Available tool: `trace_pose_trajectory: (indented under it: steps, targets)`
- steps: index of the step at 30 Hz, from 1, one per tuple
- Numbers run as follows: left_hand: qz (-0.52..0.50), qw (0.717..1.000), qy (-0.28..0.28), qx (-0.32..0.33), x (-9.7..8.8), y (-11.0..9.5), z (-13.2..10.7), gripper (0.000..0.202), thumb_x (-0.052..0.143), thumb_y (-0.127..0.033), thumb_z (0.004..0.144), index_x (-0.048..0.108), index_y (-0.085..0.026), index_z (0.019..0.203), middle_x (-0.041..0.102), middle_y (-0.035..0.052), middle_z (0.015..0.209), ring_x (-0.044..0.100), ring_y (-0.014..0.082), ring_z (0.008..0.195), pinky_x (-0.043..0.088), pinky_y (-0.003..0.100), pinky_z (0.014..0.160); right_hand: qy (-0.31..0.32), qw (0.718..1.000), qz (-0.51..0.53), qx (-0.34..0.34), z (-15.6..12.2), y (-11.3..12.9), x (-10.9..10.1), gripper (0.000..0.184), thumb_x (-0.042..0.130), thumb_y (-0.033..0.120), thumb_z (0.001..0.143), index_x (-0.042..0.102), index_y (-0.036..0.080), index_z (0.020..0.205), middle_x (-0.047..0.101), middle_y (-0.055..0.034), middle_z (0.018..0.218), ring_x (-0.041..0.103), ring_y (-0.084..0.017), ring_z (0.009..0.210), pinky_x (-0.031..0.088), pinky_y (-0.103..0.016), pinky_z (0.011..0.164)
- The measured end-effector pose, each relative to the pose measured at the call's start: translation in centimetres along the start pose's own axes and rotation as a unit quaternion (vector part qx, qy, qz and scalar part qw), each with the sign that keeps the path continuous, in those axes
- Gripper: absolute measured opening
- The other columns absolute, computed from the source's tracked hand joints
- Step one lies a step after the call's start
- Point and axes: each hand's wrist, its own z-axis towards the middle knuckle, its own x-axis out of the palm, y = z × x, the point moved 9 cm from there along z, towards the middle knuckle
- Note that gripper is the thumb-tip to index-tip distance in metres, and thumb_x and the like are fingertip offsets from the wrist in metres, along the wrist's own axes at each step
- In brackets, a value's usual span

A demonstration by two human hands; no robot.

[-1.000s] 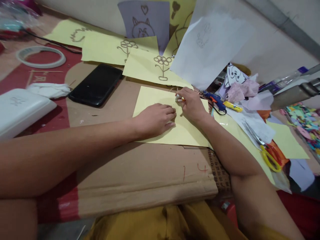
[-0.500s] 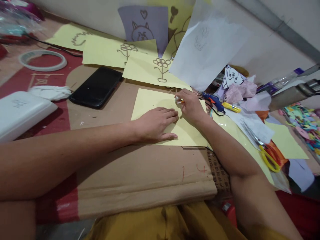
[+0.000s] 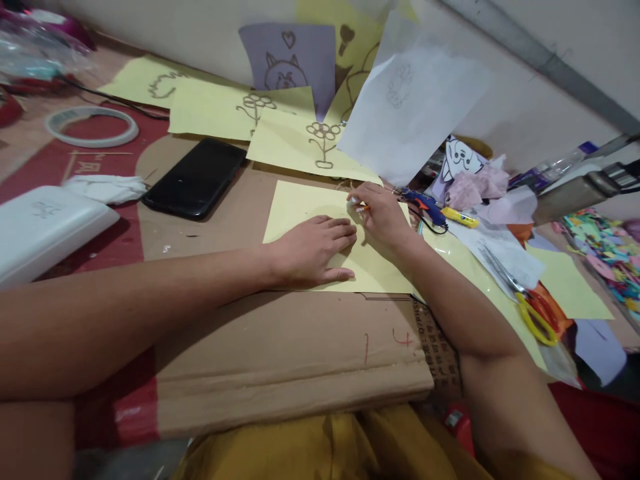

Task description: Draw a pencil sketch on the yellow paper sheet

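A yellow sheet of paper (image 3: 300, 200) lies on a flattened cardboard (image 3: 280, 340) in front of me. My left hand (image 3: 313, 250) rests flat on it, fingers stretched toward the right. Close by, at the sheet's upper right, my right hand (image 3: 383, 210) is closed in a pinch. Between its fingertips shows a small whitish and orange thing (image 3: 356, 202), mostly covered, whose kind I cannot make out. Behind the sheet, another yellow paper (image 3: 285, 143) bears a brown flower drawing. A white sheet (image 3: 410, 113) with a faint pencil sketch leans against the wall.
A black phone (image 3: 197, 179), a tape roll (image 3: 93, 142) and a white box-like device (image 3: 60, 227) are at left. To the right are a blue glue gun (image 3: 425, 205), a yellow tube (image 3: 460, 217), yellow-handled scissors (image 3: 535, 320), a bottle (image 3: 575, 197) and colourful scraps (image 3: 610, 247).
The view has shifted slightly, so the background sits a little lower. My left hand stays flat on the paper; my right hand keeps its pinch in nearly the same spot.
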Motion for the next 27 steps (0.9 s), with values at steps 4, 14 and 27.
trace_pose_trajectory:
  steps: [4,14,27]
  targets:
    - [-0.001,1.000,0.004,-0.006,-0.2,-0.1,0.1,0.067,0.053,-0.063,0.100,0.060,-0.010,0.142,0.065,0.0175,0.141,0.057,0.0339,0.133,0.039,0.046,0.115,0.038,0.999,0.010,-0.014,0.0,0.8,0.9,0.031,0.047,-0.001,0.077,0.064,0.021,0.090,0.066,-0.0060,0.094,0.058,-0.020,0.089,0.044,-0.032,0.079]
    - [0.021,1.000,0.007,-0.003,0.0,-0.1,0.0,0.066,0.051,-0.062,0.101,0.059,-0.011,0.143,0.067,0.0160,0.138,0.059,0.0330,0.129,0.040,0.045,0.110,0.058,0.998,0.011,-0.015,0.7,0.9,1.2,0.027,0.048,0.002,0.079,0.064,0.020,0.090,0.066,-0.0056,0.094,0.059,-0.020,0.088,0.045,-0.032,0.079]
    - [0.029,1.000,0.004,-0.005,-0.1,-0.1,0.0,0.070,0.050,-0.064,0.101,0.059,-0.009,0.144,0.065,0.0170,0.141,0.060,0.0337,0.127,0.042,0.046,0.110,0.062,0.998,0.019,-0.012,0.8,1.2,0.9,0.027,0.051,0.000,0.076,0.067,0.019,0.086,0.069,-0.0062,0.091,0.062,-0.020,0.088,0.046,-0.032,0.079]
